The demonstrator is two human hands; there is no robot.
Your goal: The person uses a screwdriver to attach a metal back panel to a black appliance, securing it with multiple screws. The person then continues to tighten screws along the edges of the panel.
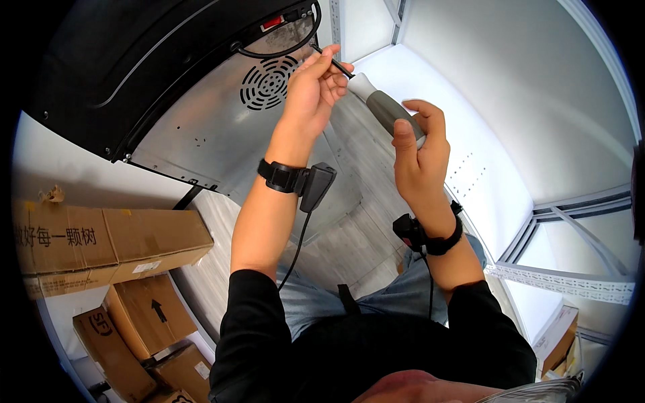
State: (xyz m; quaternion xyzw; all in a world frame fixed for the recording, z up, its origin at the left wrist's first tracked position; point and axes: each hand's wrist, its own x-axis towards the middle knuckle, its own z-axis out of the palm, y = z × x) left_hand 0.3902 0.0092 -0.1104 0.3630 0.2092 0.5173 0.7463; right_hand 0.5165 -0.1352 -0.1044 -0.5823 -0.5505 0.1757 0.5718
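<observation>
A black cable loops across the upper centre of the frame, close by the tip of the grey-and-white-handled, black-shafted screwdriver I hold slantwise at the edge of a silver sheet-metal panel. My left hand pinches the shaft between thumb and forefinger, its forearm hiding part of the panel; my right hand grasps the rear of the handle. Whether the tip sits in a screw, I cannot tell. Beside my left hand is a round slotted vent; above it, a red rocker switch is set in the machine's black curved housing. Brown cardboard boxes crowd the lower left. Beneath us runs a grey wood-grain floor; white wall panels and a white perforated metal rail line the right side.
</observation>
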